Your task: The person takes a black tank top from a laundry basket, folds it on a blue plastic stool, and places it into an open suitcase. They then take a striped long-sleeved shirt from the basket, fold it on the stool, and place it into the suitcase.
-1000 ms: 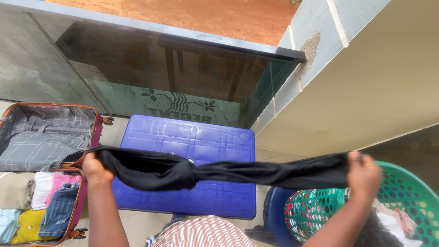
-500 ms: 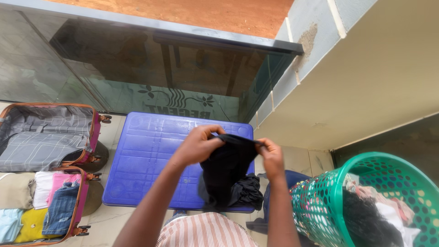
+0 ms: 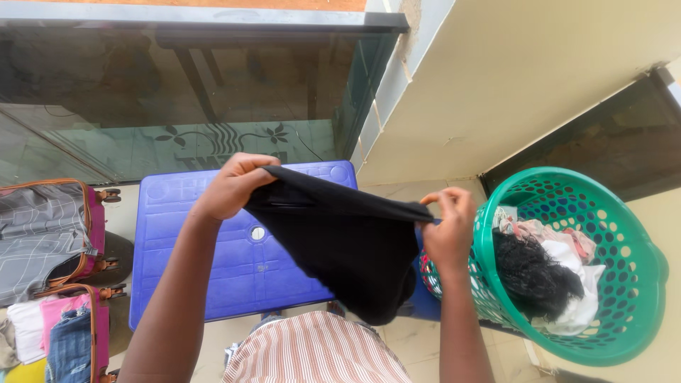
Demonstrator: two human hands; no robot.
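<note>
From the head view I see the left hand closed on one top corner of a folded black cloth garment — the right hand pinches the other corner. The garment hangs between them above the blue plastic table, just beside the green plastic laundry basket.

Blue plastic table at centre left, pale tiled floor beneath, green laundry basket at right, open suitcase at left edge.
</note>
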